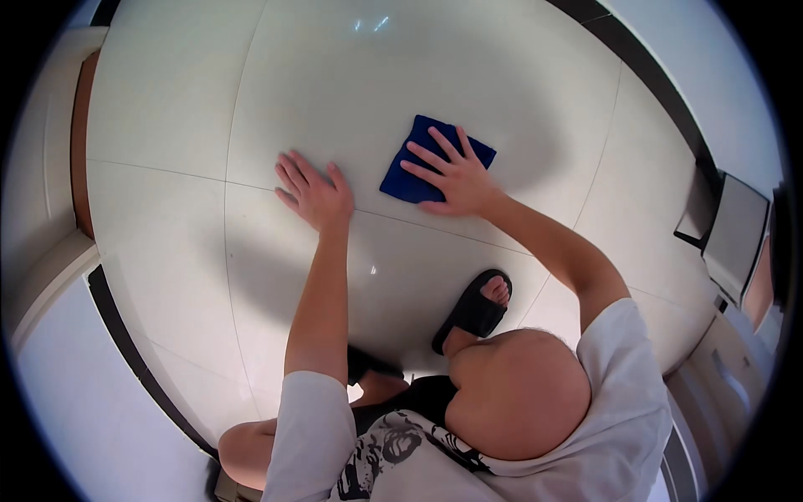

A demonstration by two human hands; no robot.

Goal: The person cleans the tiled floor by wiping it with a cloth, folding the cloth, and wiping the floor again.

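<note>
A folded dark blue cloth (401, 180) lies on the glossy, pale tiled floor (335, 92). My right hand (454, 176) rests flat on top of it with fingers spread, hiding part of its middle and right side. To the left of the cloth, my left hand (316, 191) is on the bare tile, its fingers stretched out and its thumb apart. Nothing is in the left hand. A gap of floor separates it from the cloth.
My foot in a black slide sandal (475, 309) stands just below the cloth. A dark baseboard (661, 88) runs along the right wall. A brown-edged doorway (81, 142) is at the left. Light-coloured furniture (736, 234) stands at the right edge.
</note>
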